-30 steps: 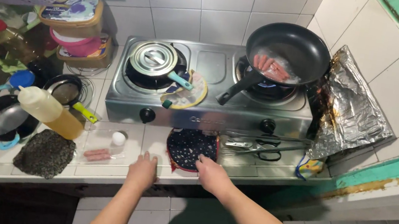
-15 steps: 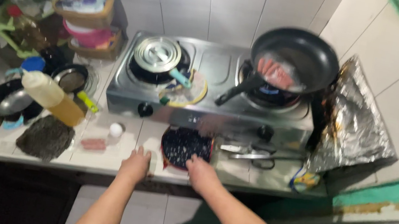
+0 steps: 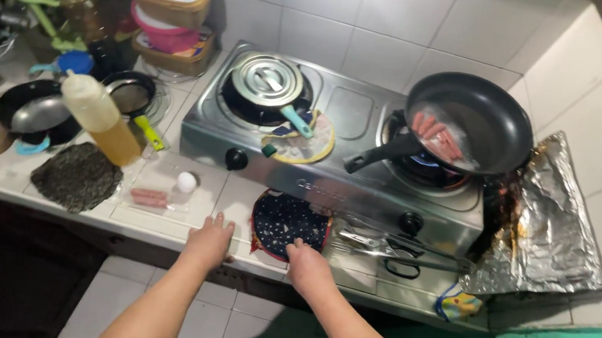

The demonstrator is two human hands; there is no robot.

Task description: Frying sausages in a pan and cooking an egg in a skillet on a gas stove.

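My left hand rests flat on the tiled counter edge, fingers apart, holding nothing. My right hand touches the near rim of a dark dotted round plate that lies on the counter in front of the two-burner stove. A black frying pan with pink sausage pieces sits on the right burner over a blue flame. A lidded steel pot sits on the left burner.
Tongs and scissors lie right of the plate. Crumpled foil lines the wall at right. An oil bottle, a dark cloth, sausages in wrap, bowls and stacked containers crowd the left.
The view has shifted and drawn nearer to the counter. Both hands stay at the counter edge, the right one at the plate's rim.
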